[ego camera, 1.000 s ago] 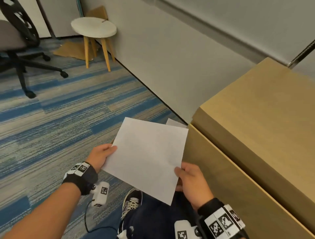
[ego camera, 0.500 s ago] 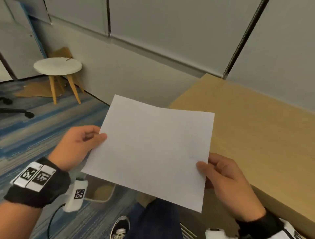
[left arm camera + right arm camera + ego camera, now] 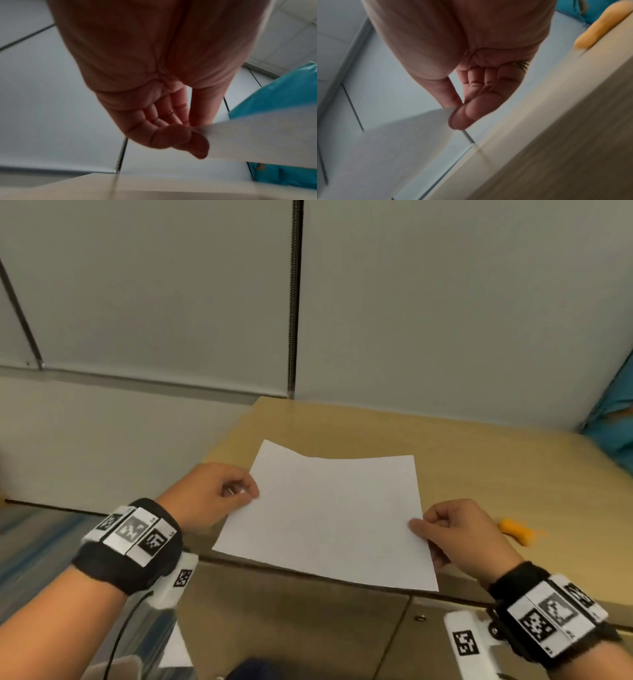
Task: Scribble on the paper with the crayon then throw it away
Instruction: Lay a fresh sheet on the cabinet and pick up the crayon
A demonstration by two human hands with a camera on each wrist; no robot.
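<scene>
A blank white sheet of paper hangs just over the front part of the wooden cabinet top, its near edge past the cabinet's front edge. My left hand pinches its left edge between thumb and fingers, also seen in the left wrist view as left hand on the paper. My right hand pinches the right edge; the right wrist view shows right hand on the paper. An orange crayon lies on the cabinet top just right of my right hand, also crayon.
Grey partition panels rise behind the cabinet. A teal object sits at the far right of the top. Cabinet doors face me below the edge. Another white sheet shows on the floor at lower left.
I have turned from the floor toward the cabinet and brought the paper, held in both hands, over the cabinet top. The crayon has come into view.
</scene>
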